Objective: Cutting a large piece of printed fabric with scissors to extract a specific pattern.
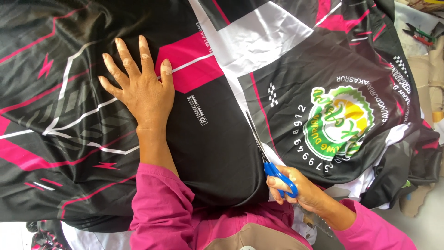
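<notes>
I am pressing my left hand (138, 88) flat and open on the printed cloth (208, 153). My right hand (296, 187) is gripping blue scissors (268, 157), cutting; most cloth looks uncut.

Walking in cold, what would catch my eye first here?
Probably the printed fabric, black with pink and white stripes, covering nearly everything. The left hand lies flat on it, while the right hand works blue-handled scissors along it. A round green-and-yellow emblem stands out at right.

Left hand (141, 92) flat on fabric (217, 153); scissors (266, 155) right.
</notes>
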